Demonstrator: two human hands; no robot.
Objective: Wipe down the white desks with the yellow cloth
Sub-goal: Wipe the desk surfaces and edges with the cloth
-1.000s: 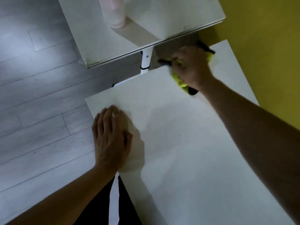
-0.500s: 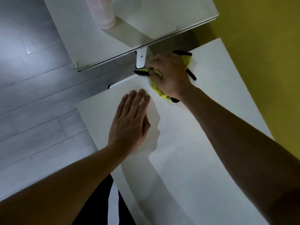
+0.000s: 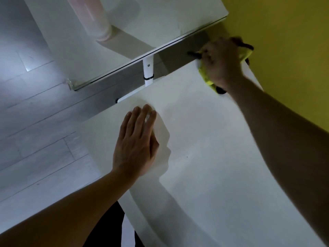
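The right hand [image 3: 222,63] is at the far corner of the near tabletop [image 3: 204,157], close to the yellow wall [image 3: 284,50], with its fingers curled over the cloth [image 3: 204,73] and bearing down on it. The cloth is bunched under the palm; its yellow edge shows on the left side of the hand and at the wrist, and dark trim pokes out past the knuckles, over the gap between the tabletops. The left hand [image 3: 137,143] lies flat on the same tabletop near its left edge, fingers straight and close together, holding nothing, well apart from the cloth. Beyond the gap stands the second tabletop [image 3: 160,24], carrying a pale pink bottle [image 3: 94,20] that throws a long shadow across it. A white leg [image 3: 148,70] shows in the gap. Grey floor [image 3: 35,113] planks run along the left.
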